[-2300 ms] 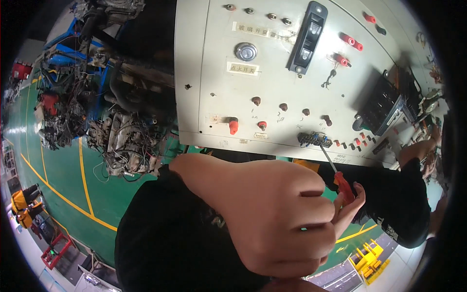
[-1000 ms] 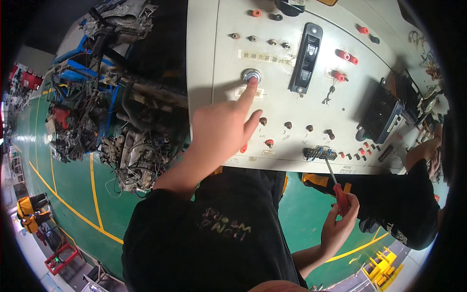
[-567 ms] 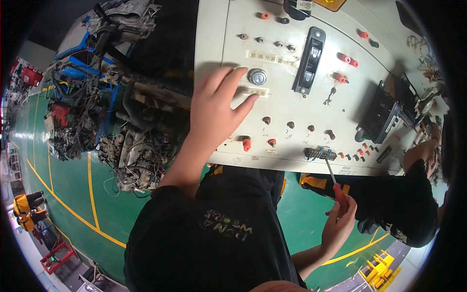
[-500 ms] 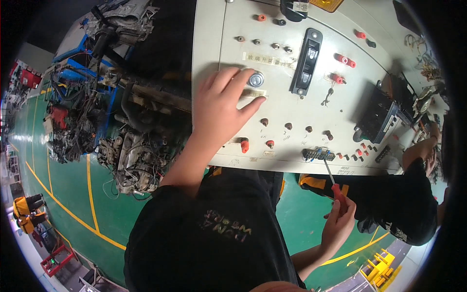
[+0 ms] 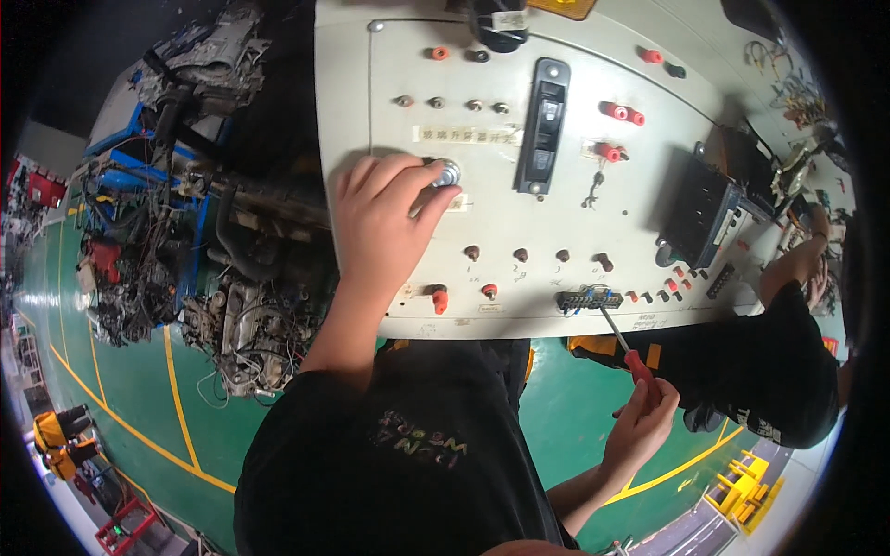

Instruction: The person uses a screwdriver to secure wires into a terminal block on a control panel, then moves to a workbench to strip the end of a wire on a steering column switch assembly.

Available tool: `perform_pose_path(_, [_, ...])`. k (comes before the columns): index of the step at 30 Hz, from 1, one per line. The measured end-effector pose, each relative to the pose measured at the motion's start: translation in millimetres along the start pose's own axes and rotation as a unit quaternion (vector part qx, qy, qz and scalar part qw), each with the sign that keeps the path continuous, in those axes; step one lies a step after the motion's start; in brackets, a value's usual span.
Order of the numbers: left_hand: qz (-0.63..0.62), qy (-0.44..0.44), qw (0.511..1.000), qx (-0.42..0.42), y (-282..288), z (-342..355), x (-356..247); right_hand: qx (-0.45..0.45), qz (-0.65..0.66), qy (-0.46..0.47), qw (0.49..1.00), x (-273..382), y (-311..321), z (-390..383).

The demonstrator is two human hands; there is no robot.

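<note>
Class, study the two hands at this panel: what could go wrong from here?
The screwdriver, its tip at the black connector, might slip and damage it.

The left hand's fingertips are at the round metal knob; a stray nudge could move it while the right hand holds the screwdriver.

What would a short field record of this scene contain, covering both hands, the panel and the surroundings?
Left hand: curled at the silver round knob; grip unclear
Right hand: holding the red-handled screwdriver
Screwdriver tip: at the black multi-pin connector
Panel: pale, with black rocker-switch strip
Beyond panel's left: wired engine
Floor: green, yellow-lined
Right side: co-worker's black sleeve
</note>
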State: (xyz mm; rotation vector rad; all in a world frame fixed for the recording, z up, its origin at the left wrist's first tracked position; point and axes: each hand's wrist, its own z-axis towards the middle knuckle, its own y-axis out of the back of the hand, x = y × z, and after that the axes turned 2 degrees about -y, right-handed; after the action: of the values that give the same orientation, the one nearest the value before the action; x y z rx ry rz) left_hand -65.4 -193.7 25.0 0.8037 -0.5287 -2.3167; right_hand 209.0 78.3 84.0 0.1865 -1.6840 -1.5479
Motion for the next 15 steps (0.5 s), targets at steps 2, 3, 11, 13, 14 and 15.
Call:
perform_pose_path(2, [-0.013,-0.002,1.000,0.006,-6,3,-4,-0.006,0.019,-0.047,0.999,-1,4,-3])
perform_pose_path(3, [-0.018,0.000,1.000,0.012,-10,5,-7,-0.006,0.041,-0.086,0.995,-2,6,-4])
perform_pose_path(11, [0.001,-0.031,1.000,0.005,5,3,1,-0.070,0.031,0.096,0.992,10,0,-5])
perform_pose_path(13, [0.037,-0.036,0.998,0.019,0,1,-20,-0.064,0.034,-0.031,0.997,-8,-11,-8])
perform_pose_path(14, [0.001,-0.012,1.000,-0.003,-4,-2,-41,-0.090,0.006,-0.010,0.996,-6,-13,-6])
perform_pose_path(15, [-0.027,0.019,0.999,-0.025,-3,-11,-68,-0.099,0.005,-0.015,0.995,-2,-12,-6])
